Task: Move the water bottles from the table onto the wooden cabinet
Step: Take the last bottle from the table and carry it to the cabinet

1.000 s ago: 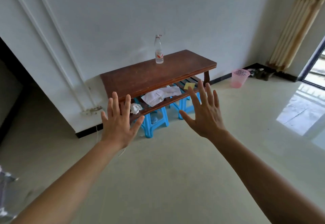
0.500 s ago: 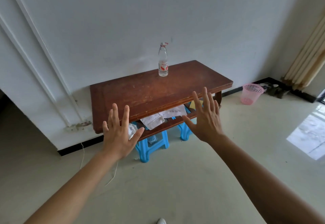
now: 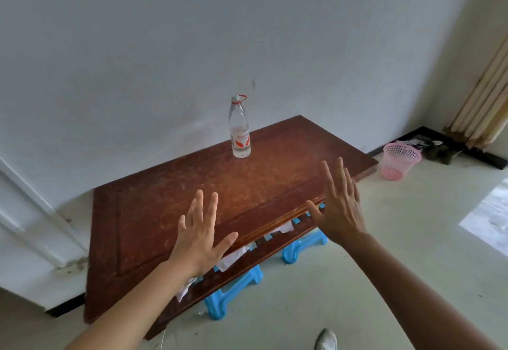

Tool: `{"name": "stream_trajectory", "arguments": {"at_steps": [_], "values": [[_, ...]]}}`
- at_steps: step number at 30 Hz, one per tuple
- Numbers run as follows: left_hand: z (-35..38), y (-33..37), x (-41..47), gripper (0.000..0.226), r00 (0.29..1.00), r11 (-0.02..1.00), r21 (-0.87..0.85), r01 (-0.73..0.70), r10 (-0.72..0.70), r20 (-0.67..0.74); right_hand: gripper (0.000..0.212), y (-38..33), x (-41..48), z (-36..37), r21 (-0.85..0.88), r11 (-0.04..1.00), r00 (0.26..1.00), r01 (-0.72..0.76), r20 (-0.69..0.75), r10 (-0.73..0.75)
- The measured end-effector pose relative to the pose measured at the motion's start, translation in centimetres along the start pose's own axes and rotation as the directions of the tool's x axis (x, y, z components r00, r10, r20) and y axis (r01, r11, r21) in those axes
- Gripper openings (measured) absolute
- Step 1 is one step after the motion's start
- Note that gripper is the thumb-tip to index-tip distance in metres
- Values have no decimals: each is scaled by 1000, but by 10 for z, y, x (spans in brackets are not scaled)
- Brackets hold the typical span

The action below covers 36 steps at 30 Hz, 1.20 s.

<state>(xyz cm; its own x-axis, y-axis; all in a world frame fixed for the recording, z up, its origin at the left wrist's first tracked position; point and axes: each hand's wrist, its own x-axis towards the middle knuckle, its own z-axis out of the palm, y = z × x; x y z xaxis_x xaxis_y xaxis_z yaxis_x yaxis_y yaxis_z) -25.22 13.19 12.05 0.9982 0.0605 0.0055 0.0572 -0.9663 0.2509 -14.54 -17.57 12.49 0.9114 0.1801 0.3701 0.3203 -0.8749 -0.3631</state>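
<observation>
A clear plastic water bottle [image 3: 239, 127] with a red-and-white label stands upright near the back edge of a dark brown wooden table [image 3: 154, 212], close to the white wall. My left hand [image 3: 199, 233] hovers above the table's front part with straight, spread fingers and holds nothing. My right hand [image 3: 339, 204] is raised over the table's front right edge, fingers also straight and empty. Both hands are well short of the bottle. No wooden cabinet is in view.
Blue plastic stools [image 3: 233, 292] and white papers [image 3: 233, 257] sit under the table on its lower shelf. A pink mesh basket [image 3: 400, 160] stands on the floor at the right, by shoes and a curtain [image 3: 483, 96]. My white shoe [image 3: 325, 338] shows at the bottom.
I have come closer to the table; it and the bottle fill more of the view. Both hands stay open and now reach over the tabletop's front edge.
</observation>
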Motion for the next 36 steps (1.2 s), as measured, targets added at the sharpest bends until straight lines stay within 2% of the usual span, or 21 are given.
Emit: {"name": "stream_trajectory", "arguments": {"at_steps": [6,10,14,21,25,28,31,33,36], "values": [[31,15,122,102,989,985,-99,144,-139,54,100,56,114,53,22,998,998,51,36,-52],[31,39,215,106,950,915,-257,312,-298,93,100,96,220,69,55,997,995,62,71,-66],[22,48,283,112,926,866,-334,372,-370,72,101,108,313,80,129,986,989,102,91,-114],[33,23,350,118,877,814,-336,474,-472,93,96,45,419,125,289,932,941,219,190,-280],[33,-2,380,123,860,776,-391,495,-503,91,95,-6,465,156,296,901,886,317,246,-392],[28,-32,405,126,856,773,-400,492,-512,63,84,-46,498,182,280,870,836,405,273,-477],[25,-67,436,128,842,775,-359,521,-535,67,71,-67,522,212,221,848,754,482,389,-530],[29,-87,459,129,828,765,-339,547,-555,84,60,-66,534,229,275,831,706,484,438,-556],[43,-100,492,132,815,773,-265,577,-566,124,47,-50,541,234,346,788,701,510,364,-613]]}}
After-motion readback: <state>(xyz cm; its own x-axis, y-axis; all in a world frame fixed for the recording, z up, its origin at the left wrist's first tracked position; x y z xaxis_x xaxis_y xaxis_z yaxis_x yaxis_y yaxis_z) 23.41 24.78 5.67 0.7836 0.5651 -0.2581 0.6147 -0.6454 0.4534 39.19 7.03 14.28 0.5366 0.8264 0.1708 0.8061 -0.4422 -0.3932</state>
